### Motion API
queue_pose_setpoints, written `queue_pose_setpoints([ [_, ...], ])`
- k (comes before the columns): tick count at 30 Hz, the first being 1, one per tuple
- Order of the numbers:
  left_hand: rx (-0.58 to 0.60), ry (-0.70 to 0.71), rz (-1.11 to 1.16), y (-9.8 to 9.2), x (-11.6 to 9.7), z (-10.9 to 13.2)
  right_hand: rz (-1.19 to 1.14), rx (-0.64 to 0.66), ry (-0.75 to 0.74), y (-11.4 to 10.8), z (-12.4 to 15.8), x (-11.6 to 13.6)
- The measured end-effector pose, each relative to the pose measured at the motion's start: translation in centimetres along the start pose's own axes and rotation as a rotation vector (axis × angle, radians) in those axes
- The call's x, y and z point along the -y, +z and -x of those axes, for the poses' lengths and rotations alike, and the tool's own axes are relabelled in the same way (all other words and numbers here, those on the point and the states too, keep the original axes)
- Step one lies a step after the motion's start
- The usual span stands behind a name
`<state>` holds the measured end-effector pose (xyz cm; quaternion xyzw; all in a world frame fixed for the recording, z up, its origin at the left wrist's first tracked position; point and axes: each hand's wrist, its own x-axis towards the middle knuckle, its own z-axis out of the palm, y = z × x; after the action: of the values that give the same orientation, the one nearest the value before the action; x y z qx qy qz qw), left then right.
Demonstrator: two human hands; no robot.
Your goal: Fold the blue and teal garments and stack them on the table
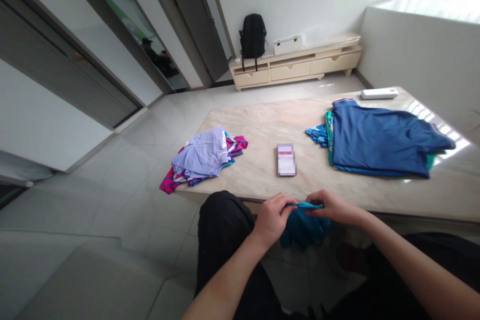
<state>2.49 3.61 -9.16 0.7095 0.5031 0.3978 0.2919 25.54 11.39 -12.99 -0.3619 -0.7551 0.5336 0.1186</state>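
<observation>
A teal-blue piece of clothing, perhaps underpants (305, 227), hangs by its top edge between my two hands, just off the table's near edge. My left hand (274, 215) pinches the left end of that edge, and my right hand (328, 205) pinches the right end. Its lower part droops over the floor between my knees. On the table to the left lies a pile of underpants (202, 152), lilac on top with pink and purple striped ones below. To the right is a stack with dark blue shorts (371, 137) on top and green and blue patterned cloth underneath.
A blurred-out phone-like item (286, 160) lies on the marble-topped table (258, 125) in front of me. A white oblong case (379, 93) sits at the far right corner. Behind stands a low cabinet (290, 71) with a black backpack (253, 36) and a white box (287, 45).
</observation>
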Motion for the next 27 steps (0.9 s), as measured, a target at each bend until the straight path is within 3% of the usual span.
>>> queue_pose_setpoints([
  [5,0.044,-0.003,0.088,0.0,-0.2,0.2,0.054,0.067,0.040,-0.3,0.0,-1.6],
  [11,-0.069,-0.100,0.082,-1.1,-0.2,0.1,0.069,0.011,0.038,-0.3,-0.4,-1.9],
  [17,0.166,0.082,-0.054,-1.5,-0.2,0.4,0.017,0.009,0.019,-0.2,-0.4,-1.6],
  [22,0.233,0.036,-0.134,-1.2,0.2,0.3,0.001,-0.003,0.017,-0.3,-0.5,-1.9],
  [27,0.209,0.050,-0.160,-1.5,0.0,0.0,-0.004,-0.018,0.033,-0.3,-0.6,-2.1],
])
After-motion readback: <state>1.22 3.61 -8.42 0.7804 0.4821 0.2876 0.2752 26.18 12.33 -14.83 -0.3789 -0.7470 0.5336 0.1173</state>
